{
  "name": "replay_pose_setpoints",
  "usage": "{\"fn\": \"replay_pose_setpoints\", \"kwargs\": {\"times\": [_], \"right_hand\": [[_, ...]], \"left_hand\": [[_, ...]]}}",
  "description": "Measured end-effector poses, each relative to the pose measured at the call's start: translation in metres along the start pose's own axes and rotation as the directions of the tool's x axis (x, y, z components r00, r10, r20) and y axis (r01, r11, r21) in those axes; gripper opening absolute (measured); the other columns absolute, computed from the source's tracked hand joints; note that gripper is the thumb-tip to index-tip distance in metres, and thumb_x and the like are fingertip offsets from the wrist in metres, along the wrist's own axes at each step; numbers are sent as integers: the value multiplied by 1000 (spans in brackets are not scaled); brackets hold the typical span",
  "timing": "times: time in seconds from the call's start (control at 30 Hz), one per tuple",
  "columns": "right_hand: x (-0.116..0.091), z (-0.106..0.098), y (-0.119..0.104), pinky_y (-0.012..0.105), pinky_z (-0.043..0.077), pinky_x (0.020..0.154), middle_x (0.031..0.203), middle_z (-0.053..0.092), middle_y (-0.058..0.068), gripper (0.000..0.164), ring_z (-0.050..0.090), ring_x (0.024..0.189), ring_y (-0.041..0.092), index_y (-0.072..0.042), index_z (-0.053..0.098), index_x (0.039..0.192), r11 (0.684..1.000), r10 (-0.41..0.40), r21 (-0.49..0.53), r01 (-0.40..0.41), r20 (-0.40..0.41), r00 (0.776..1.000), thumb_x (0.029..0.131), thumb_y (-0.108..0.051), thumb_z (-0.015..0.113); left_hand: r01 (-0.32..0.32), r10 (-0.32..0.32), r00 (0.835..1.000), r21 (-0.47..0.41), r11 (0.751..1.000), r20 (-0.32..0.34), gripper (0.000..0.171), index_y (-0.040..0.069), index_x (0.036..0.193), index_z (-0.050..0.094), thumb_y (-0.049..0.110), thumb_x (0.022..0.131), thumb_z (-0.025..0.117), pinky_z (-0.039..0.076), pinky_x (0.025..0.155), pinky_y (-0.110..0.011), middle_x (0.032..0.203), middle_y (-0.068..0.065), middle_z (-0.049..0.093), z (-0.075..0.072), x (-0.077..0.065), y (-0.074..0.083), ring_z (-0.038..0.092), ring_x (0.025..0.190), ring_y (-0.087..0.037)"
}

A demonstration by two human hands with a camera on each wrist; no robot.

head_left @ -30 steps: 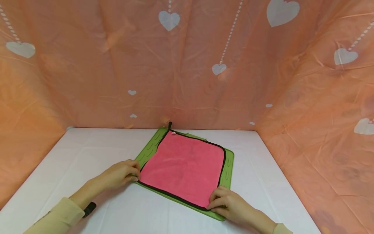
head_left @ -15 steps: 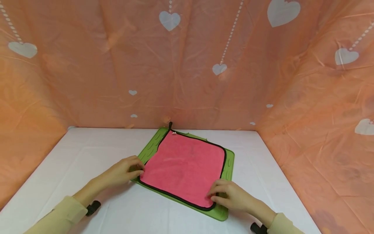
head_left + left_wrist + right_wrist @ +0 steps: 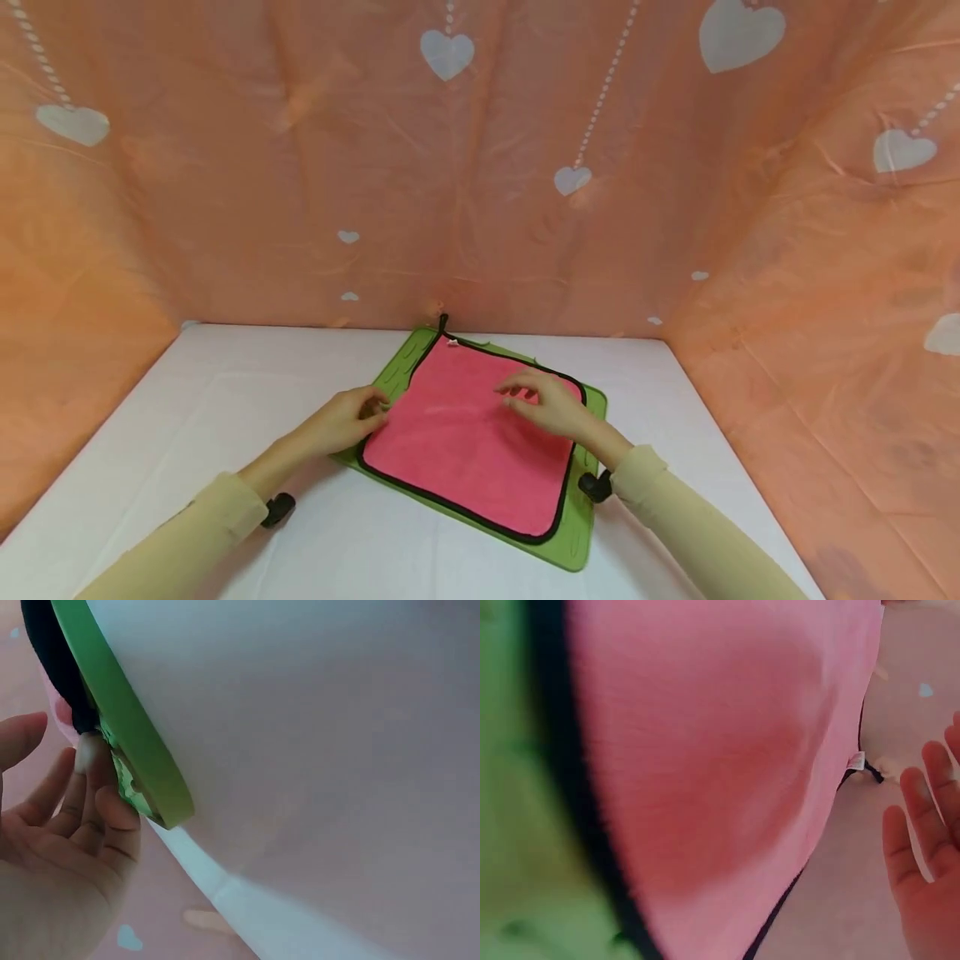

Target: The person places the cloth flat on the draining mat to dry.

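Observation:
A pink cloth (image 3: pixel 465 467) with black edging and a small hanging loop (image 3: pixel 443 321) lies spread over a green ridged mat (image 3: pixel 573 533). My left hand (image 3: pixel 345 421) is at the cloth's left edge. In the left wrist view its fingertips (image 3: pixel 90 754) touch the black edging beside the mat's green rim (image 3: pixel 142 727), with the thumb standing apart. Over the upper right part of the cloth, my right hand (image 3: pixel 551 407) hovers with relaxed fingers and casts a shadow there. The right wrist view shows its fingers (image 3: pixel 922 810) spread, holding nothing.
The mat lies on a white-covered table (image 3: pixel 247 383), reaching close to the back edge. An orange curtain (image 3: pixel 450 208) with white hearts encloses the back and both sides. A black wrist device (image 3: pixel 279 510) hangs under the left sleeve, another (image 3: pixel 596 486) by the right.
Both hands have let go of the cloth's near corners. My right hand has risen and moved away from me over the cloth; my left has slid slightly up along the left edge.

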State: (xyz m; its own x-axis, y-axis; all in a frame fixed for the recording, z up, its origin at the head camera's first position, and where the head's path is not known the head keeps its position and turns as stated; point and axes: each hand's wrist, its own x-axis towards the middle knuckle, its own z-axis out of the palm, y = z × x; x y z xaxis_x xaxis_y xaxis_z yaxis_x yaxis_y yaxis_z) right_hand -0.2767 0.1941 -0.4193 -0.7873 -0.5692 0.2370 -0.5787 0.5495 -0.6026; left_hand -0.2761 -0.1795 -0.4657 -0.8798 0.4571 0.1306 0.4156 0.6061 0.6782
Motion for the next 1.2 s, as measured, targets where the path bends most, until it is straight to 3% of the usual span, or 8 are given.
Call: {"fn": "replay_pose_setpoints", "kwargs": {"times": [0.2,0.5,0.7,0.9,1.03,1.2], "right_hand": [[36,5,19,51,54,92,121,68,12,26,64,111,32,-1,73,125,997,46,-52,-49,-51,998,100,-9,68],[69,10,42,50,47,107,124,68,21,29,62,122,37,2,73,123,982,102,-150,-116,-94,990,95,-4,66],[75,16,53,50,46,108,126,67,22,30,61,123,39,-1,73,125,955,156,-251,-156,-21,988,96,-6,65],[76,22,55,51,46,109,129,67,20,30,59,126,39,-4,74,126,938,199,-291,-185,16,980,98,-10,67],[76,24,54,52,44,111,135,63,21,31,57,130,39,-6,73,129,932,221,-298,-207,15,975,99,-11,66],[76,23,50,52,40,114,143,58,23,37,52,136,41,-6,69,135,926,230,-318,-203,50,972,99,-14,65]], "left_hand": [[-6,4,1000,41,999,26,24,-3,115,68,11,96,72,52,73,-30,87,2,66,6,9,6,59,80,-10],[14,-16,1000,79,997,24,17,3,110,71,10,94,74,49,69,-29,83,4,62,7,13,8,55,75,-10],[-42,42,999,37,998,-8,14,2,106,71,5,93,75,48,70,-28,87,0,60,7,11,10,54,79,-12],[-107,112,993,154,982,-23,17,4,108,76,2,91,76,51,77,-34,100,-8,58,9,6,8,56,86,-17],[-105,107,994,212,972,1,22,2,111,78,-2,90,74,53,82,-38,105,-11,57,9,4,8,59,92,-22],[-80,78,997,223,972,15,23,2,114,78,0,92,72,53,83,-39,107,-11,57,7,2,8,60,95,-23]]}}
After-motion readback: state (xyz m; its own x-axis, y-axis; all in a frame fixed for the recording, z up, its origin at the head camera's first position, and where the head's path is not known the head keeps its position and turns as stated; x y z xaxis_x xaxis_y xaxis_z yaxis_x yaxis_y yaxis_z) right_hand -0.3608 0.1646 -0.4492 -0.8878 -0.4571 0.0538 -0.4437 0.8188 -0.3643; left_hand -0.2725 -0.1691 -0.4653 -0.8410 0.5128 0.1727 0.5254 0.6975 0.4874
